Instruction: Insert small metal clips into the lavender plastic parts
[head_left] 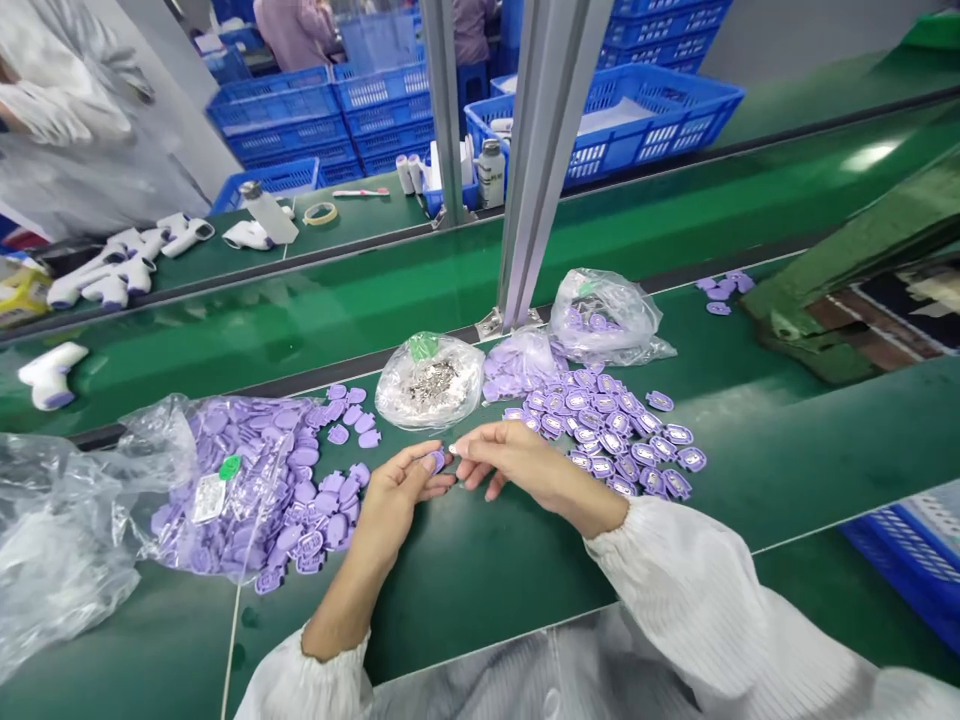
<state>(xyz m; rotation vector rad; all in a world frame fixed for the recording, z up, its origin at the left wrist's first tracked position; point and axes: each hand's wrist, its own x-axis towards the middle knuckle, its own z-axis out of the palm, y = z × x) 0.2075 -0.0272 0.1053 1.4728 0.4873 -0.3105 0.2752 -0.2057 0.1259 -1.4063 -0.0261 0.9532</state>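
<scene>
Blue crates (622, 125) stacked beyond, green conveyor belt (480, 590) under the hands, a big bag of purple plastic tags (240, 480) to their left, loose tags (607, 425) ahead right, a bag of metal bits (430, 382) dead ahead. Left hand (394, 500) curled, pinching one light, stiff tag (435, 461) by its edge; right hand (525, 465) half open, holding nothing, fingertips (459, 447) just beside it.

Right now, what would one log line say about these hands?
Left hand: holds small purple piece | Right hand: fingertips beside it | Nearby: loose purple pieces, bagged silver parts
</scene>
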